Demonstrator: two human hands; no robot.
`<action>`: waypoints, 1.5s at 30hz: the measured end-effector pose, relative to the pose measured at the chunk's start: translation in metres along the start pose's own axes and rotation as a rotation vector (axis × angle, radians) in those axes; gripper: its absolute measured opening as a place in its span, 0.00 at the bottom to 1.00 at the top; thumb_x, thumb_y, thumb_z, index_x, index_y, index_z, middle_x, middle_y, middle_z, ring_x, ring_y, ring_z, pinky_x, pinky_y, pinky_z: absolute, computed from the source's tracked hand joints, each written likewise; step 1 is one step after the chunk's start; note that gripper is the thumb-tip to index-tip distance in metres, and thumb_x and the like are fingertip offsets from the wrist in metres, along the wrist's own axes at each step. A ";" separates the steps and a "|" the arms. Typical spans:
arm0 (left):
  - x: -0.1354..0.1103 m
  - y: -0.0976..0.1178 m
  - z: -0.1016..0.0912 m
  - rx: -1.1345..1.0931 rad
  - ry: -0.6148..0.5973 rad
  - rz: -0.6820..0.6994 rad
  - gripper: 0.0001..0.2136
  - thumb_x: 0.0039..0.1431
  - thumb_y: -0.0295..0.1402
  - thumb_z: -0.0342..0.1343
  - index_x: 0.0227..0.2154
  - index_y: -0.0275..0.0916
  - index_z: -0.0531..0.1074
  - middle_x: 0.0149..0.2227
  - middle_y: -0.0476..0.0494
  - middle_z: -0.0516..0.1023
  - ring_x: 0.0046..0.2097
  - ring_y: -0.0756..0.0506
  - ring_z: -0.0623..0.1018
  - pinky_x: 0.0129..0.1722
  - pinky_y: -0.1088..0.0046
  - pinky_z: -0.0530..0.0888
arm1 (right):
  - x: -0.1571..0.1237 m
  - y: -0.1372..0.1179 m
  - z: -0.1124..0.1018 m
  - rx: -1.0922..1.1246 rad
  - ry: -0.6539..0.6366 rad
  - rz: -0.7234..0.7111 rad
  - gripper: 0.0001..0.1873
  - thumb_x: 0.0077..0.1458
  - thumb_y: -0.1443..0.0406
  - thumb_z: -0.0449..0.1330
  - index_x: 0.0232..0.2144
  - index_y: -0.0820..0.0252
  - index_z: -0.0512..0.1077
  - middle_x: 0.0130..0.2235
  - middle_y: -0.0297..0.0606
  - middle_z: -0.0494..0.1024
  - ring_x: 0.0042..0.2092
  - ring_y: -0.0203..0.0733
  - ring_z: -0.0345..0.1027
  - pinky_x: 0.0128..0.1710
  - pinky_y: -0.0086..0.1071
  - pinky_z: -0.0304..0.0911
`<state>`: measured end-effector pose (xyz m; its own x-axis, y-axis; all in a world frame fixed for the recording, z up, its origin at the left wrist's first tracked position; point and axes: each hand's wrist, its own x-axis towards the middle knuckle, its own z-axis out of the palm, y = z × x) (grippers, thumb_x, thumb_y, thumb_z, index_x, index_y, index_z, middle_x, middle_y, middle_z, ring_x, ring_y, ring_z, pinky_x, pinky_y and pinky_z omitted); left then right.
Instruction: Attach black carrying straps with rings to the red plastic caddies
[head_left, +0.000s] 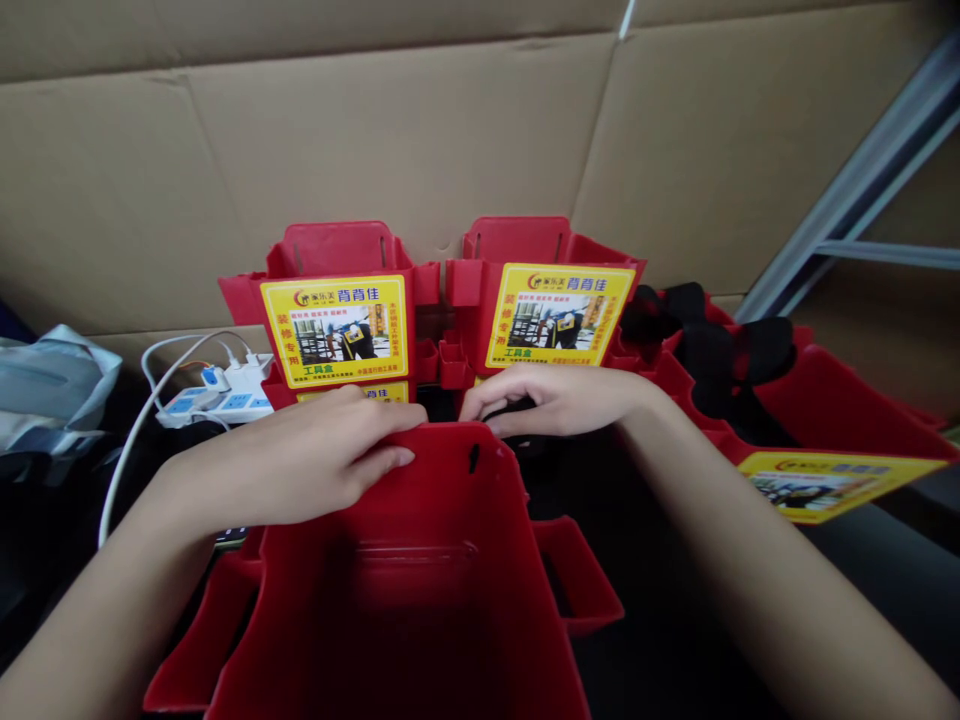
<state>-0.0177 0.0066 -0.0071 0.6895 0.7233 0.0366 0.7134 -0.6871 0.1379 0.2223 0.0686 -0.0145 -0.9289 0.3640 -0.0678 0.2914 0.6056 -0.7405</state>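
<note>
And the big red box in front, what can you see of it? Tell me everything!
The red box looks like slightly shiny plastic. Its open top faces the camera, its inside is dark, and the picture's bottom edge cuts it off. A smaller red pocket sticks out each side. High on its far wall, right of the middle, is a black spot, maybe a slot. The left hand grips that wall's edge, thumb inside; the right hand is by its far right corner, touching or not I can't tell.

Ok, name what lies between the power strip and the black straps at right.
In the head view, two yellow-labelled red boxes stand side by side between the power strip and the black straps, with the right hand nearer the camera.
</note>
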 end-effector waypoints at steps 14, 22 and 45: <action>0.005 0.019 0.005 0.135 0.099 -0.040 0.09 0.58 0.30 0.45 0.39 0.41 0.67 0.32 0.45 0.74 0.34 0.44 0.74 0.33 0.69 0.68 | -0.014 -0.019 -0.003 -0.009 0.012 0.179 0.19 0.60 0.55 0.44 0.36 0.63 0.67 0.32 0.36 0.70 0.29 0.31 0.61 0.28 0.26 0.58; 0.005 0.019 0.006 0.170 0.141 -0.014 0.09 0.59 0.31 0.45 0.41 0.42 0.65 0.35 0.45 0.73 0.36 0.44 0.73 0.35 0.68 0.68 | -0.017 -0.024 -0.004 -0.031 0.029 0.128 0.13 0.52 0.60 0.56 0.38 0.63 0.67 0.36 0.35 0.70 0.35 0.33 0.64 0.34 0.27 0.61; -0.047 0.010 -0.003 -0.328 0.283 -0.203 0.17 0.55 0.34 0.50 0.13 0.34 0.59 0.16 0.55 0.53 0.21 0.57 0.55 0.20 0.84 0.55 | -0.025 -0.031 -0.008 -0.523 0.211 0.283 0.05 0.48 0.68 0.53 0.29 0.61 0.68 0.25 0.29 0.67 0.26 0.30 0.58 0.25 0.26 0.50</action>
<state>-0.0433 -0.0346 -0.0047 0.4467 0.8622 0.2387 0.7219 -0.5050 0.4732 0.2386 0.0460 0.0158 -0.7498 0.6605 -0.0405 0.6422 0.7116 -0.2848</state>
